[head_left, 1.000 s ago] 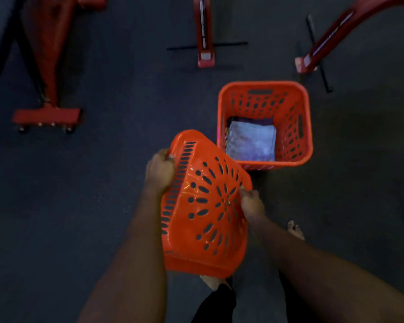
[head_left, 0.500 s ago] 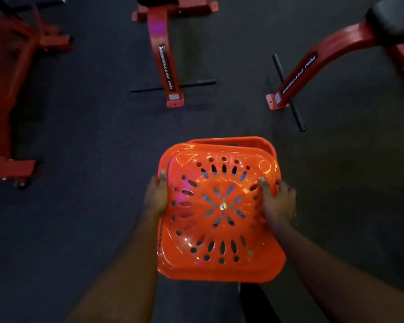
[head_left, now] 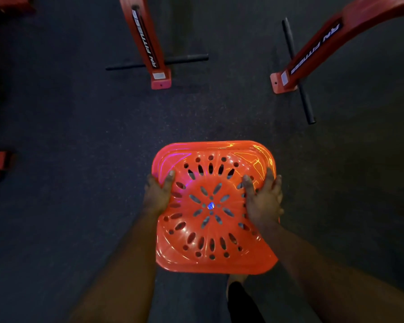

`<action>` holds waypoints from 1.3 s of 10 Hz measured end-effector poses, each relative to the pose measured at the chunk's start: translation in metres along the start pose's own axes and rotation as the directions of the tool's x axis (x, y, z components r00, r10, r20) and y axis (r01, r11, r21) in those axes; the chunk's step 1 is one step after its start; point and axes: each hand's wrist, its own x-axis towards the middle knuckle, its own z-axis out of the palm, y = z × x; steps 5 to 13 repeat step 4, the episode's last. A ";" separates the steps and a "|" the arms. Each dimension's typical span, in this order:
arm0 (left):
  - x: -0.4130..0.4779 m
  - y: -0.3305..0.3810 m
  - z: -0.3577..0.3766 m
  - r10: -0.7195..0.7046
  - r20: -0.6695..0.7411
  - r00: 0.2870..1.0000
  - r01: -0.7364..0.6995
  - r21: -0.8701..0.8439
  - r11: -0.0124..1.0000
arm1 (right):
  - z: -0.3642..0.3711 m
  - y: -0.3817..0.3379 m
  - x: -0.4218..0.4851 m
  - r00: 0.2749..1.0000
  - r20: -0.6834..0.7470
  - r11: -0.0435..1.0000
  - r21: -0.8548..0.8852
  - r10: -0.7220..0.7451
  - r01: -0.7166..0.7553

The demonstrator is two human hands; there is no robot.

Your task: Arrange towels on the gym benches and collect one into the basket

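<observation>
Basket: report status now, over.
Left grip and right grip hold orange basket by its sides. Basket bottom-up, base to camera. Red bench frame ahead, apart from it.

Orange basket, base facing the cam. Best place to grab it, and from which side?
Take the orange basket by its two opposite side edges, one hand from each side. The upturned base is broad and smooth, its slots look too small to hook, and no handle shows. The left hand and right hand hold it so, thumbs on the base.
</observation>
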 end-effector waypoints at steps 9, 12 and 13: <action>-0.160 0.098 -0.065 0.504 -0.109 0.857 -0.458 0.289 0.841 | -0.077 -0.052 -0.042 0.994 -0.019 0.992 0.053 -0.111 0.112; -0.160 0.098 -0.065 0.504 -0.109 0.857 -0.458 0.289 0.841 | -0.077 -0.052 -0.042 0.994 -0.019 0.992 0.053 -0.111 0.112; -0.160 0.098 -0.065 0.504 -0.109 0.857 -0.458 0.289 0.841 | -0.077 -0.052 -0.042 0.994 -0.019 0.992 0.053 -0.111 0.112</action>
